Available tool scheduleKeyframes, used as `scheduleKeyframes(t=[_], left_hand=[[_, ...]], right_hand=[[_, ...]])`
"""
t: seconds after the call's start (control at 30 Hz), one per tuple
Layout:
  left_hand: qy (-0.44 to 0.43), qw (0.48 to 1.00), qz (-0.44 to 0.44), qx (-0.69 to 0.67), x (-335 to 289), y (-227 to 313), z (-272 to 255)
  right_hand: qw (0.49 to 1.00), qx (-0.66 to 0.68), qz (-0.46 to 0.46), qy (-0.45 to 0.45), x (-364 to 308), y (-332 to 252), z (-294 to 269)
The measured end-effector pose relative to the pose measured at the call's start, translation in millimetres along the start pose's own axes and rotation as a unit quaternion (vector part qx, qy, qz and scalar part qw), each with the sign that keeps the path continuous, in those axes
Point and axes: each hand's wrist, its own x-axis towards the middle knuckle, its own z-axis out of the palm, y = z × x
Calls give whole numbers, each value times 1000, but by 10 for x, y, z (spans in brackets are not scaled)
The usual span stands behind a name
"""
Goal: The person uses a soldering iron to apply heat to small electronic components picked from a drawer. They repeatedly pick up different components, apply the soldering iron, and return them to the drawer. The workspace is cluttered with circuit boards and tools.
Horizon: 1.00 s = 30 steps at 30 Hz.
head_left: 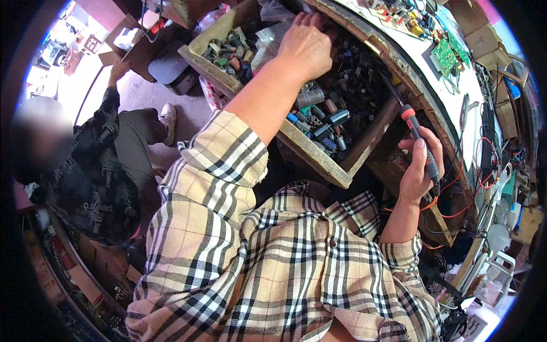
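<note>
My left hand (307, 48) reaches into the far end of a wooden drawer (316, 157) pulled out under the workbench. Its fingertips are bent down, partly blurred and lost in shadow, so whether they hold anything is hidden. Loose electronic components (356, 74) fill the drawer, among them several cylindrical capacitors (340, 117) near its front corner. Clear plastic bags (270, 43) lie beside my left hand. On the right, my right hand (419, 165) is closed around the red and black handle of a soldering iron (411, 122). Its metal shaft points up and away along the drawer's right side.
Above the drawer runs the curved edge of the white workbench (421, 71), with a green circuit board (444, 56) on it. Orange and red cables (456, 212) hang at the right. Another person (97, 165) sits at the left, near a dark case (174, 68) on the floor.
</note>
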Motion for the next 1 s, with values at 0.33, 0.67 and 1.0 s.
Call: scheduleKeyframes(t=[0.33, 0.67, 1.0], left_hand=[[0, 992, -129, 8, 71, -229, 125], [85, 993, -25, -79, 93, -190, 142], [115, 978, 172, -13, 196, -17, 555]], right_hand=[[1000, -17, -6, 3, -5, 7, -9], [1000, -17, -7, 2, -9, -7, 2], [999, -32, -21, -2, -15, -31, 38]])
